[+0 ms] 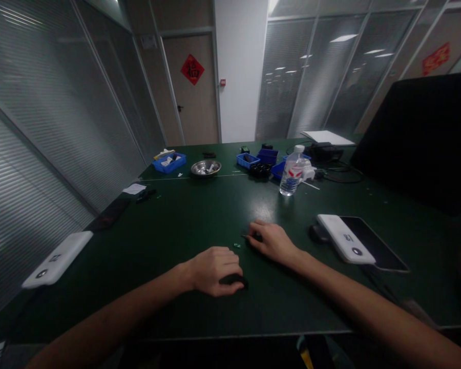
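Observation:
My left hand [215, 270] rests over the green table with its fingers curled round a small black object [238, 281]. Only part of that object shows beyond the fingers, so its kind is unclear. Ahead and to the right, my right hand [269, 241] lies low on the table, fingers bent and closed. A thin, dark tip [245, 236] pokes out to the left of its fingertips; the rest is hidden in the hand. Between the hands, tiny green pieces [237, 245] lie on the tabletop, touched by neither hand.
A water bottle [292, 171] stands beyond my right hand. White power banks lie at right [346, 238] and left [57, 260], with a phone [374, 243] beside the right one. Farther back are a metal bowl [206, 173], a blue bin [169, 168] and a dark monitor [418, 143].

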`<state>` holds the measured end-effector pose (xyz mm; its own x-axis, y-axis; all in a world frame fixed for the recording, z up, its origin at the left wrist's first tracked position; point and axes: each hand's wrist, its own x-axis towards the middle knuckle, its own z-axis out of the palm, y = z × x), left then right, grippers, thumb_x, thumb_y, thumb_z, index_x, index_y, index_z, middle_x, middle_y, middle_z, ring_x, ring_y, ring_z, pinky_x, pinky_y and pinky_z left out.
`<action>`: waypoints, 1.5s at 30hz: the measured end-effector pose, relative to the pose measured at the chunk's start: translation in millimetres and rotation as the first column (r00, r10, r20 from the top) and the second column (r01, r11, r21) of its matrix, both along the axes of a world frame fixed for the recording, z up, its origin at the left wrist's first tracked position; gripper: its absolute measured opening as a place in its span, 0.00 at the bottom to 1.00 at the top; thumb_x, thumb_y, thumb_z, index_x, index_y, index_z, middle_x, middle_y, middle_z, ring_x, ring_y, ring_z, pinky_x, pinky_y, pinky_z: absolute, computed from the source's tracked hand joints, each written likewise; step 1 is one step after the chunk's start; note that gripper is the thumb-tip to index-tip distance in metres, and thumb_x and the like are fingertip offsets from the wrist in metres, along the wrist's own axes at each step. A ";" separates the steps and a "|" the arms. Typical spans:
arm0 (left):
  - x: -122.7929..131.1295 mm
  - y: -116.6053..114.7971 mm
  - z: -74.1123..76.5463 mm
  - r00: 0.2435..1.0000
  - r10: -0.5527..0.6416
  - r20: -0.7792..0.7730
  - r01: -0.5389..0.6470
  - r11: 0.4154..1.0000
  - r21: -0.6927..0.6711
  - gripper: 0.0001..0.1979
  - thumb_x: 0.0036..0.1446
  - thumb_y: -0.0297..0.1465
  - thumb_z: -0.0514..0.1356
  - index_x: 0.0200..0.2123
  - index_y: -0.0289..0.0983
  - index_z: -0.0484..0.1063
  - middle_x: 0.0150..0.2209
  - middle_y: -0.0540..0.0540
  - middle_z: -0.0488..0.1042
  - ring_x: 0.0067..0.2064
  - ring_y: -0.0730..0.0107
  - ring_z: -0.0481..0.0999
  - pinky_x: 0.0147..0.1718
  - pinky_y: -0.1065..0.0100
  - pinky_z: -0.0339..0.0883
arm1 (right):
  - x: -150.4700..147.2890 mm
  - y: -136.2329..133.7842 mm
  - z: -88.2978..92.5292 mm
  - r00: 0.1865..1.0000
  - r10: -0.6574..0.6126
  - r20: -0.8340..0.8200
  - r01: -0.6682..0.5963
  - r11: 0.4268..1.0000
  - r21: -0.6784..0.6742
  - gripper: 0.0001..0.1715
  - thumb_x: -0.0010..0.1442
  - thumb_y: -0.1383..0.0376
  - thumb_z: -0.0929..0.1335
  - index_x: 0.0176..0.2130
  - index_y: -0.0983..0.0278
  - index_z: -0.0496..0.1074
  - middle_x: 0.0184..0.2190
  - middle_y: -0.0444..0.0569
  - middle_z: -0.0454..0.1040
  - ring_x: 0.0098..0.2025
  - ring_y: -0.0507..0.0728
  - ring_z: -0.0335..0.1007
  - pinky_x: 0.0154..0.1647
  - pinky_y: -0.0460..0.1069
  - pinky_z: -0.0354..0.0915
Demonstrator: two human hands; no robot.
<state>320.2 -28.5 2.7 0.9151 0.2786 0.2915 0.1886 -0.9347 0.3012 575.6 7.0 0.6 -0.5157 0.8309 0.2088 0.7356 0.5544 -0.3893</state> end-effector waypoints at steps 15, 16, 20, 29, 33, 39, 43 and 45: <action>-1.2 1.6 0.9 0.997 0.073 -0.009 -0.074 0.997 -0.021 0.11 0.65 0.37 0.60 0.44 0.36 0.75 0.37 0.43 0.77 0.38 0.64 0.74 0.39 0.63 0.68 | -0.8 -1.3 0.9 1.000 0.014 -0.008 -0.014 1.000 0.000 0.05 0.68 0.62 0.68 0.39 0.62 0.72 0.37 0.45 0.72 0.34 0.53 0.68 0.34 0.46 0.56; -1.1 2.2 2.2 0.993 0.115 -0.004 -0.115 0.993 -0.019 0.12 0.65 0.37 0.60 0.45 0.36 0.75 0.39 0.43 0.77 0.40 0.63 0.75 0.40 0.62 0.69 | -0.7 -1.2 0.7 1.000 0.015 -0.009 -0.015 1.000 0.001 0.05 0.68 0.62 0.68 0.39 0.62 0.72 0.37 0.45 0.72 0.34 0.53 0.68 0.34 0.46 0.56; -1.7 8.1 5.6 0.956 0.291 0.045 -0.289 0.956 -0.043 0.10 0.67 0.34 0.59 0.46 0.35 0.75 0.45 0.41 0.77 0.48 0.61 0.75 0.48 0.59 0.69 | -0.3 -2.0 1.2 1.000 0.020 -0.008 -0.020 1.000 0.000 0.05 0.68 0.62 0.68 0.40 0.62 0.72 0.38 0.46 0.72 0.34 0.53 0.68 0.34 0.47 0.57; 1.6 8.9 -1.7 0.943 0.331 0.031 -0.328 0.942 -0.071 0.13 0.70 0.32 0.56 0.54 0.39 0.73 0.50 0.44 0.79 0.52 0.62 0.76 0.54 0.58 0.68 | -1.0 -1.7 1.4 1.000 0.003 0.023 -0.003 1.000 -0.016 0.05 0.68 0.62 0.68 0.39 0.62 0.72 0.37 0.45 0.72 0.34 0.53 0.68 0.33 0.46 0.56; -13.0 13.9 3.4 0.923 0.384 -0.009 -0.384 0.920 -0.075 0.15 0.71 0.31 0.54 0.57 0.41 0.72 0.52 0.45 0.78 0.53 0.63 0.75 0.53 0.59 0.69 | -0.9 -2.5 4.7 1.000 0.005 0.026 -0.004 1.000 -0.021 0.05 0.68 0.62 0.68 0.41 0.62 0.72 0.38 0.46 0.72 0.34 0.53 0.69 0.33 0.47 0.56; -97.6 59.7 -5.6 0.757 0.643 -0.120 -0.653 0.748 -0.115 0.17 0.70 0.35 0.53 0.58 0.44 0.72 0.55 0.45 0.75 0.55 0.62 0.74 0.53 0.60 0.70 | 2.1 -1.9 3.0 1.000 0.011 0.026 -0.011 1.000 -0.025 0.05 0.68 0.62 0.68 0.40 0.62 0.72 0.39 0.46 0.72 0.34 0.52 0.68 0.33 0.46 0.56; -189.9 96.4 -17.3 0.528 0.838 -0.137 -0.849 0.524 -0.067 0.18 0.68 0.37 0.55 0.58 0.42 0.73 0.58 0.45 0.75 0.59 0.60 0.73 0.57 0.59 0.66 | 2.4 -1.7 1.9 1.000 0.018 0.021 -0.018 1.000 -0.021 0.06 0.68 0.62 0.68 0.40 0.62 0.72 0.39 0.46 0.72 0.34 0.52 0.68 0.33 0.46 0.56; -239.0 108.3 -21.5 0.412 0.902 -0.132 -0.911 0.408 -0.056 0.18 0.66 0.36 0.57 0.57 0.40 0.74 0.57 0.44 0.75 0.58 0.59 0.74 0.57 0.61 0.66 | 2.0 -1.4 1.9 1.000 0.016 0.024 -0.016 1.000 -0.024 0.05 0.68 0.62 0.68 0.40 0.62 0.72 0.39 0.46 0.73 0.34 0.52 0.69 0.33 0.46 0.57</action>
<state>81.1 79.8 -18.8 0.1243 0.9805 0.1520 0.9305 -0.1684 0.3253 577.6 5.6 2.4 -0.5335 0.8272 0.1762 0.7361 0.5567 -0.3850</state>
